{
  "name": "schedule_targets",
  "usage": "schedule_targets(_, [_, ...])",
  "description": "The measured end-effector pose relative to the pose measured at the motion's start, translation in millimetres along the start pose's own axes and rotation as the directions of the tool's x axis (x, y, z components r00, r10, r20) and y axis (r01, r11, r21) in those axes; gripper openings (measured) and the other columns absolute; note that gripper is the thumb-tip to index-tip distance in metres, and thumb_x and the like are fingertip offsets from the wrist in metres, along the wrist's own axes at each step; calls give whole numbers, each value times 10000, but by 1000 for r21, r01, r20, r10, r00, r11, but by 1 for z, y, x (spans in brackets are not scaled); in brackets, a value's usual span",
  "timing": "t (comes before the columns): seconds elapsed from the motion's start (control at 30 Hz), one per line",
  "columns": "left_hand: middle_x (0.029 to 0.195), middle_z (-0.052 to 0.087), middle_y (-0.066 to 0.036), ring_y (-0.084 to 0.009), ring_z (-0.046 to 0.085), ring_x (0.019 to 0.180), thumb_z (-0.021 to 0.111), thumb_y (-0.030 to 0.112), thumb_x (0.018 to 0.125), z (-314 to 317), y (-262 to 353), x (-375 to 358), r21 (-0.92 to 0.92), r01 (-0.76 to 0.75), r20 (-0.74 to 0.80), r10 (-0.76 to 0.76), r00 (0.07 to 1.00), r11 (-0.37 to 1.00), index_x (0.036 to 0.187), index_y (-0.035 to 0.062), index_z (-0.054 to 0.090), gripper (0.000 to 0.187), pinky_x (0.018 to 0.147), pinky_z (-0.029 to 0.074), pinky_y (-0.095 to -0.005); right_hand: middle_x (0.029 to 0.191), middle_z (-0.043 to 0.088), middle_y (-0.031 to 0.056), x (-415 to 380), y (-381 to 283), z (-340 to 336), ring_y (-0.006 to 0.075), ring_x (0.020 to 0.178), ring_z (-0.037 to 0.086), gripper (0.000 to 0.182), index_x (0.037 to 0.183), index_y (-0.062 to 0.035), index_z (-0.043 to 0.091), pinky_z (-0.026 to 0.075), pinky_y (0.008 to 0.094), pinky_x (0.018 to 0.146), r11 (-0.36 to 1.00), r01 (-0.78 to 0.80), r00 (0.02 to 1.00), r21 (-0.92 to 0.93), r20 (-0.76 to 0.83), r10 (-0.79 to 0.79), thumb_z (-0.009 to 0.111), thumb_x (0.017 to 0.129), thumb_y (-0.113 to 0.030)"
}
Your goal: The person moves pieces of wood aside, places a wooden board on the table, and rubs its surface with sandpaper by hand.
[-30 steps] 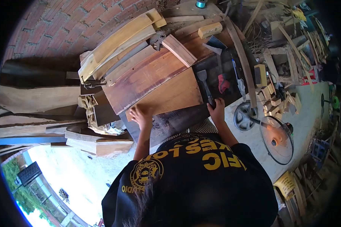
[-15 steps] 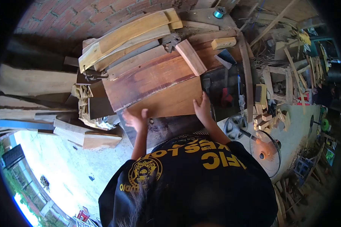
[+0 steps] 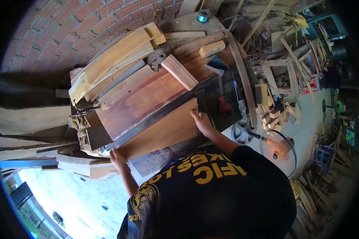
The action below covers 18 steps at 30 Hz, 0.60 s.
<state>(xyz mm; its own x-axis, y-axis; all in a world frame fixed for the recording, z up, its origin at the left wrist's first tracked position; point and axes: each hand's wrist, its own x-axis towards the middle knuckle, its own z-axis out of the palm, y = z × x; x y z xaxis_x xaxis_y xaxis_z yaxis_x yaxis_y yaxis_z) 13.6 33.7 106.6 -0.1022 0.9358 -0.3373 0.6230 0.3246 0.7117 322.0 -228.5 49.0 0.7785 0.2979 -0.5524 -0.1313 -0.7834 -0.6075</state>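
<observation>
Boards are stacked on a cluttered bench [image 3: 227, 107] before a brick wall [image 3: 60, 32], and the nearest of them, a light brown plank [image 3: 159, 131], is held by the person at both ends. As far as can be judged, the handling of this plank is at an early stage: it lies slightly apart from the darker reddish board [image 3: 143, 99] behind it, with a dark gap seen between the two, yet it is not lifted clear and rests on the stack, tilted across the view. Nothing further appears done to it; no cut or mark can be made out on its face. The left hand [image 3: 117, 156] is placed at the plank's lower left corner, fingers curled over the edge in a grip. The right hand [image 3: 201, 121] is laid at the opposite end, near the upper right corner, fingers partly spread and pressed against the wood; whether they wrap round the edge cannot be told. Just beyond the right hand a dark tray of tools [image 3: 223, 99] is seen, and a short wooden block [image 3: 179, 72] lies on the reddish board. A fan [image 3: 277, 149] stands on the floor at the right.
</observation>
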Motion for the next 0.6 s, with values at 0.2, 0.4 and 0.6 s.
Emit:
schedule_targets(0.2, [1238,514,-132,-246,475,1146,415,431,959,-51,162,-66,-188,-357,54,373,926,915,1281,31,462,515,1005,334,-385,1045,632,111,-50,-26,-36,205,962,593,466,1137,34,557,437,341,873,686,-34,974,726,179,-142,514,925,-378])
schedule_targets(0.4, [1276,486,-168,-310,502,1161,441,578,882,-14,241,-117,-691,-305,392,694,604,656,1334,55,390,693,951,432,-489,1350,442,96,-42,7,-90,266,1205,460,762,1351,-91,369,398,413,988,69,-231,966,970,237,-105,379,864,-676])
schedule_targets(0.6, [1221,542,-176,-249,524,1137,425,209,982,110,247,-104,-480,-481,558,678,478,734,1316,-19,361,410,974,397,-351,1408,380,103,-53,-12,-151,325,1252,407,868,1420,-162,291,332,482,1034,185,207,966,961,-231,119,349,800,-767])
